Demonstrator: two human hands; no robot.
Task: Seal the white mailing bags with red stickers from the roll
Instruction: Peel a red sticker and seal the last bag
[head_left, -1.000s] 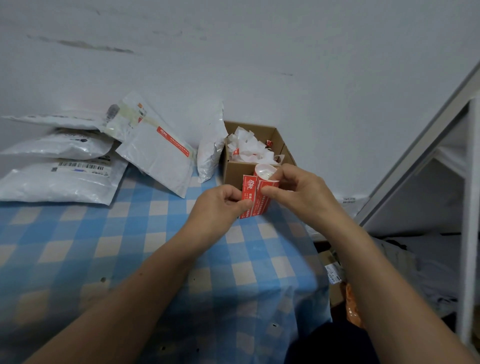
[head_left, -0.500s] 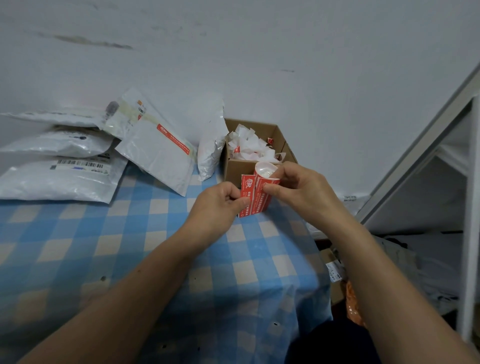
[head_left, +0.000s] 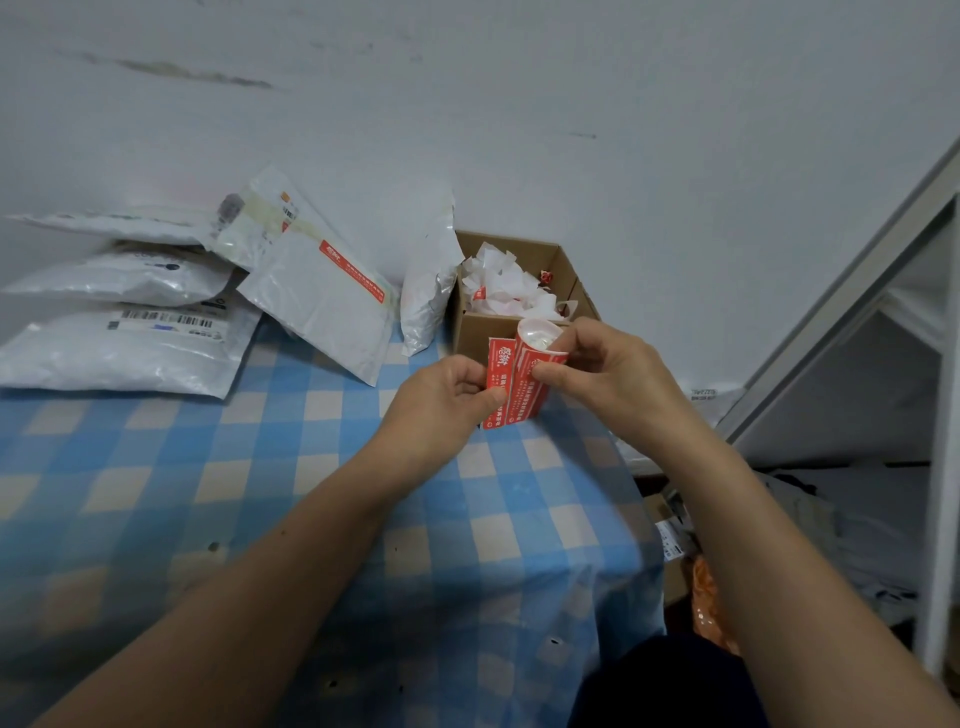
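The roll of red stickers (head_left: 530, 382) is held upright above the checked table, just in front of the cardboard box. My right hand (head_left: 608, 376) grips the roll from the right, thumb on its red face. My left hand (head_left: 441, 397) pinches the loose red sticker end (head_left: 496, 382) at the roll's left edge. Several white mailing bags (head_left: 130, 348) lie stacked at the back left against the wall. One white bag with a red sticker strip (head_left: 322, 306) leans on that stack, and another bag (head_left: 431, 291) stands beside the box.
An open cardboard box (head_left: 488, 332) holding crumpled white backing paper stands at the back of the blue checked tablecloth (head_left: 260, 493). A white metal frame (head_left: 935, 415) rises at the right. Clutter lies on the floor past the table's right edge.
Both hands and the roll stay at about the same spot. My left thumb and fingers have shifted slightly on the sticker's edge.
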